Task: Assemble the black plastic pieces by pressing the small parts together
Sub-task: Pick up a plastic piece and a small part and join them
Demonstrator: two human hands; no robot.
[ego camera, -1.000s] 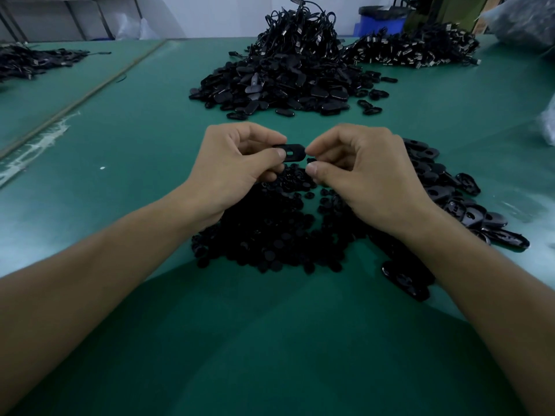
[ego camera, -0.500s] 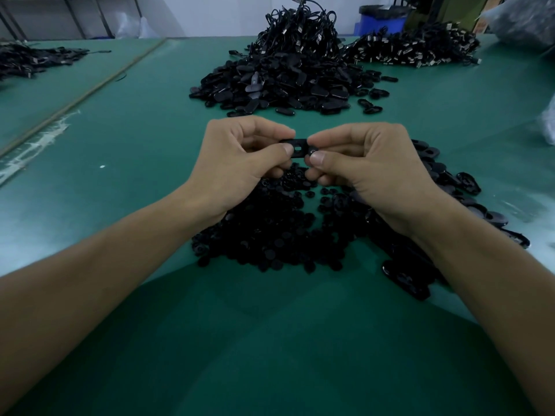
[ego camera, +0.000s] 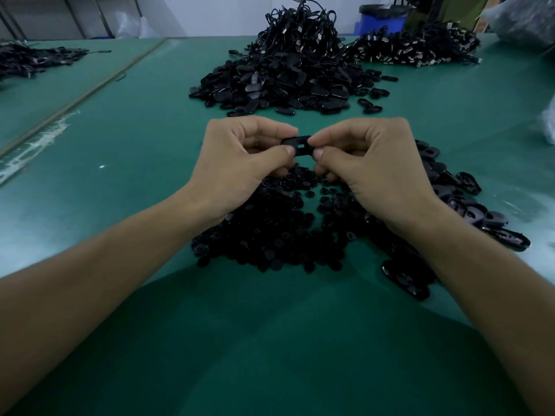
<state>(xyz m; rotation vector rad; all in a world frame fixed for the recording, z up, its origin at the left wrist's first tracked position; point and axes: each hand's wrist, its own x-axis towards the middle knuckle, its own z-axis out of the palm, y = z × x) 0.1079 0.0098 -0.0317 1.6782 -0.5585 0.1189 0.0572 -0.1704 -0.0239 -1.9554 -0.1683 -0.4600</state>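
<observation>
The black plastic piece (ego camera: 298,145) is held in the air between the two hands, above the near heap of small round parts (ego camera: 270,232). The left hand (ego camera: 240,166) pinches its left end between thumb and curled forefinger. The right hand (ego camera: 371,172) pinches the right end the same way, and the other fingers of both hands are tucked under. A slot shows in the middle of the piece. Oval shells (ego camera: 468,202) lie just right of the round parts, partly under the right wrist. The green counter (ego camera: 135,139) carries a tall heap (ego camera: 285,76) of black pieces further back, a second heap (ego camera: 417,49) to its right and a third heap (ego camera: 36,58) at the far left. A blue bin (ego camera: 381,22) stands behind
</observation>
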